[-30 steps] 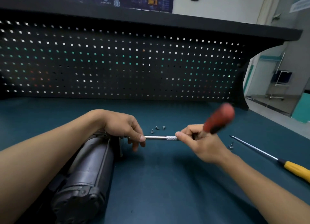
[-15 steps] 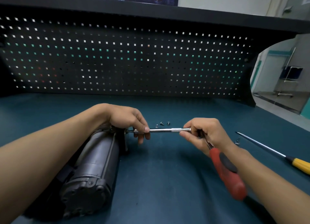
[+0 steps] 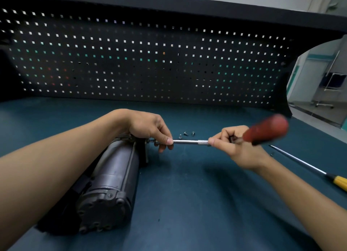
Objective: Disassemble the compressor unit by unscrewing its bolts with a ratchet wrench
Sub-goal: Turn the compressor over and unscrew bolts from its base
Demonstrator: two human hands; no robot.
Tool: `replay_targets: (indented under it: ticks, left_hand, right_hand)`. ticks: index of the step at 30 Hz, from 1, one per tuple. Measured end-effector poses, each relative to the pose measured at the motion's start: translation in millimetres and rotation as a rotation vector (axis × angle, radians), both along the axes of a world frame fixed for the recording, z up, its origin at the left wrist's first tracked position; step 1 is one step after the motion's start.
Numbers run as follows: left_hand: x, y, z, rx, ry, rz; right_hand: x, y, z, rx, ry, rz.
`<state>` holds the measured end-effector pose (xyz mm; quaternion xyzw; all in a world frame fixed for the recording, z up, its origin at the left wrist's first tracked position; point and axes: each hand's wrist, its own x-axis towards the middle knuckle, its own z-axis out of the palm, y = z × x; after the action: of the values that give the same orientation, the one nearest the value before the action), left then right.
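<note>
the left hand (image 3: 150,128) is resting on the far end of the compressor unit (image 3: 112,175). its thumb and fingers are pinching the tip end of the ratchet wrench (image 3: 189,142), where the steel bar is meeting the unit's end plate. the right hand (image 3: 234,145) is gripping the bar's other end, fingers curled tight round the wrench head and thumb lying on the knurled collar. the red handle (image 3: 266,130) is sticking up and away beyond the right grip, blurred. the compressor unit is lying on its side on the teal bench top (image 3: 187,213), running from the left grip back toward the person. three loose bolts (image 3: 185,134) are sitting just behind the bar, between the two grips. a yellow-handled screwdriver (image 3: 300,162) is lying to the right of the right grip, apart from it.
</note>
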<state>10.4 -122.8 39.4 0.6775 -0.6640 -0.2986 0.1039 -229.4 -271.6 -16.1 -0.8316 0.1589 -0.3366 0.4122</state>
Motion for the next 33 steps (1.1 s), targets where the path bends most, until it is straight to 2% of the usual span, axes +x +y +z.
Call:
replay_targets:
  ticks: [9, 20, 23, 27, 33]
  left_hand:
    - [-2, 0, 0, 0.007, -0.031, 0.015]
    - [-3, 0, 0, 0.023, -0.029, 0.029]
    - [-3, 0, 0, 0.017, -0.016, 0.040]
    - [-3, -1, 0, 0.016, -0.010, 0.051]
    - [-2, -2, -1, 0.017, 0.002, 0.060]
  right_hand:
    - [3, 4, 10, 0.571, 0.173, -0.085]
    - [0, -7, 8, 1.044, 0.278, 0.002]
    - [0, -12, 7, 1.169, 0.251, 0.043]
    - [0, -13, 7, 1.243, 0.263, 0.101]
    - [1, -12, 3, 1.051, 0.304, 0.033]
